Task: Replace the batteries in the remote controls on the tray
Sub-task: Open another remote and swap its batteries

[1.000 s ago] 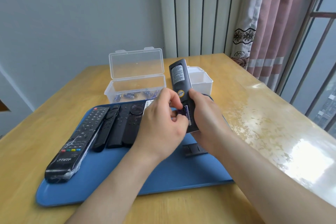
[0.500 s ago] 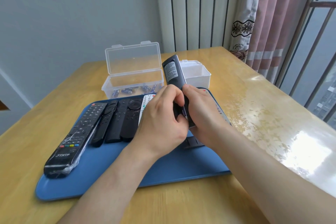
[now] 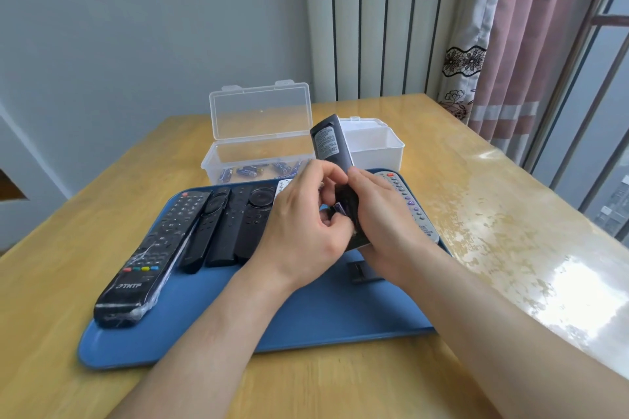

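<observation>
My right hand [image 3: 384, 214] grips a dark remote [image 3: 332, 146] held back-side up above the blue tray [image 3: 306, 320], its top end tilted away from me. My left hand [image 3: 306, 231] pinches a purple battery [image 3: 340, 208] at the remote's open battery compartment. The loose black battery cover [image 3: 362, 272] lies on the tray under my right wrist. Several black remotes [image 3: 218, 224] lie side by side on the tray's left, the largest [image 3: 149, 258] wrapped in plastic film. A white remote [image 3: 412, 207] lies at the tray's right, partly hidden by my right hand.
A clear box [image 3: 258, 160] with its lid up stands behind the tray and holds several blue batteries [image 3: 246, 172]. A white open box [image 3: 374, 143] stands to its right. The wooden table [image 3: 493, 214] has a glossy cover. Curtain and window lie at the right.
The remote has tilted a little more to the left in my right hand. My left fingers have shifted at the battery compartment, and the purple battery shows between them again.
</observation>
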Tool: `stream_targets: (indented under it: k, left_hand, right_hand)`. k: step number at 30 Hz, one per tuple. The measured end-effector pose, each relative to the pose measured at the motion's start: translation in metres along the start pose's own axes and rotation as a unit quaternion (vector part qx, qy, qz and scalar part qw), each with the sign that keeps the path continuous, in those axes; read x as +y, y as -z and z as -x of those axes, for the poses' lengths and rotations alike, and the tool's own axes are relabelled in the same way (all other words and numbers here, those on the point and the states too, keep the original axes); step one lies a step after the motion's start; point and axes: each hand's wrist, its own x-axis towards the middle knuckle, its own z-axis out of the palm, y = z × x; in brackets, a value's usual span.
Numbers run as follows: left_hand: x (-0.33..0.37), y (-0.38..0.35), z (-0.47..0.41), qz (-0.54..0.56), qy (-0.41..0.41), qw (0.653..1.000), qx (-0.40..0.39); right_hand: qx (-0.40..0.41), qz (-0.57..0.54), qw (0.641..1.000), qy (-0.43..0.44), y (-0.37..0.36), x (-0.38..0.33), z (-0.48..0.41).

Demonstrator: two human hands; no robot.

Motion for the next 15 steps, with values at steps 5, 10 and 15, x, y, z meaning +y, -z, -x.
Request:
stream_targets:
  k: [5, 10, 15]
  left_hand:
    - [-0.008, -0.003, 0.000, -0.053, -0.054, 0.996, 0.046]
    - [-0.003, -0.001, 0.004, -0.001, -0.008, 0.999, 0.052]
    - [-0.002, 0.000, -0.006, 0.116, 0.092, 0.988, 0.038]
  right_hand:
    - [0.046, -0.071, 0.996, -0.020, 0.006, -0.007, -0.004]
    - [0.067, -0.085, 0.993, -0.037, 0.003, -0.007, -0.001]
    - [0.075, -0.103, 0.992, -0.016, 0.006, -0.013, -0.004]
